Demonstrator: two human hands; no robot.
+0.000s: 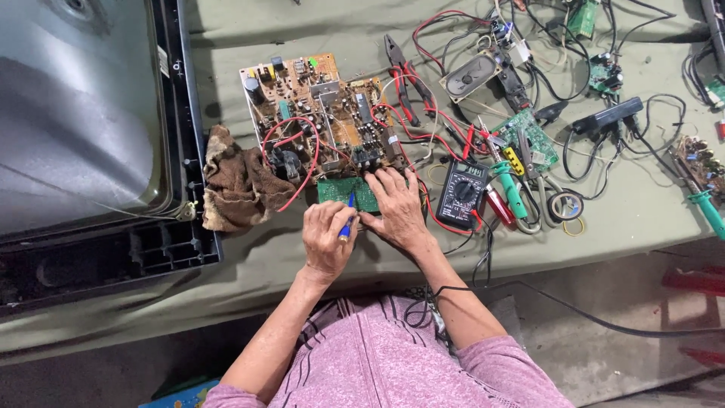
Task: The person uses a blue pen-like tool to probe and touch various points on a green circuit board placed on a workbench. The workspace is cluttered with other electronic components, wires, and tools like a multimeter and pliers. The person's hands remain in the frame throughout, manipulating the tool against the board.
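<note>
The left hand (326, 240) is clenched around a blue-handled tool (347, 219), its tip on the small green board (343, 192) at twelve o'clock of the hand. The right hand (396, 208) lies flat, fingers spread, pressing that board down. A black multimeter (462, 192) sits at three o'clock, a brown rag (238, 183) at nine.

Glossy glass screen (72, 113); matt cloth table cover (317, 23); frayed brown rag (238, 181).
</note>
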